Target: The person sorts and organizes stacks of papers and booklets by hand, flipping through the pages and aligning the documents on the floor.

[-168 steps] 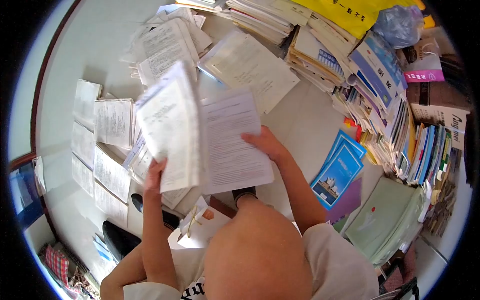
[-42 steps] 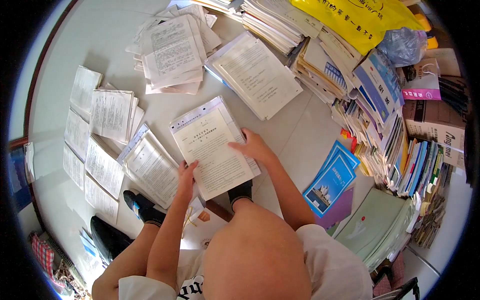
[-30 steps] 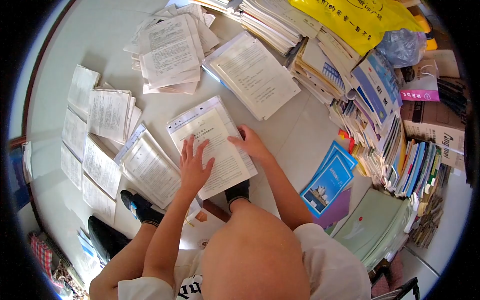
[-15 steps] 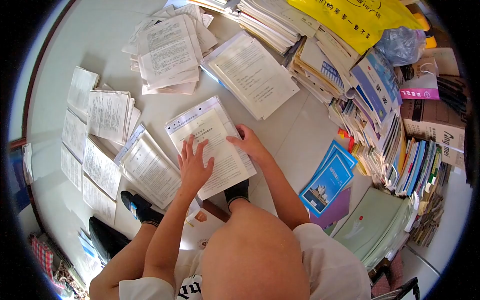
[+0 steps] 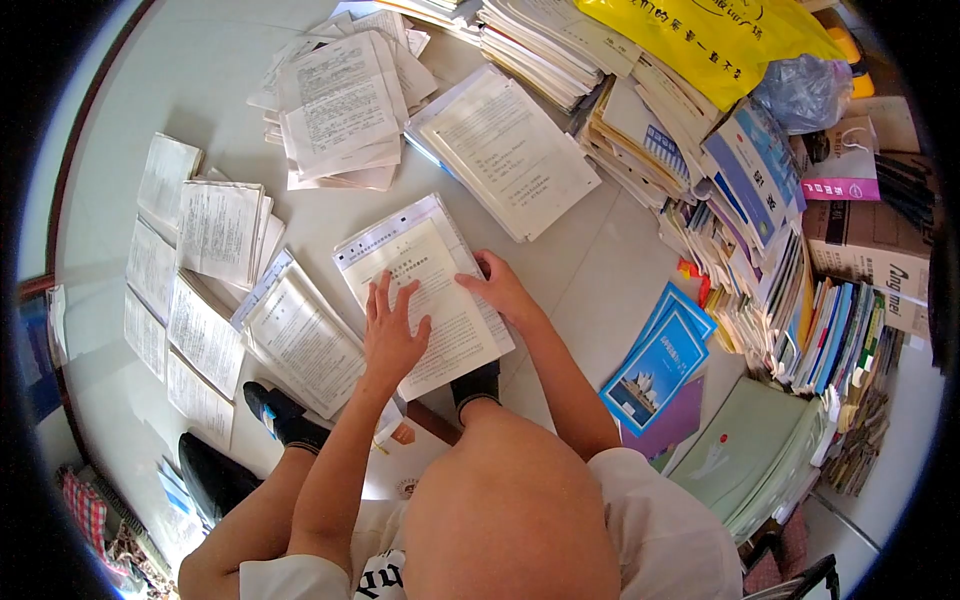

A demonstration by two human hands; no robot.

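Observation:
A stack of printed sheets [image 5: 440, 340] lies on the floor in front of me, its top sheet slightly askew over the wider pages beneath. My left hand [image 5: 393, 335] rests on the top sheet with its fingers spread. At the stack's right edge, my right hand [image 5: 500, 285] has its thumb on the paper and its other fingers curled by the side, gripping that edge. Another paper stack [image 5: 305, 340] lies just to the left, partly behind my left forearm. Beyond the sheets in my hands sits a further stack of printed pages [image 5: 510, 150].
Fanned piles of papers [image 5: 340, 100] lie at the back, and smaller bundles [image 5: 218, 230] at the left. To the right are blue booklets [image 5: 655, 365], a green folder [image 5: 745, 430], a long row of books and papers [image 5: 770, 270], and a yellow bag [image 5: 710, 40].

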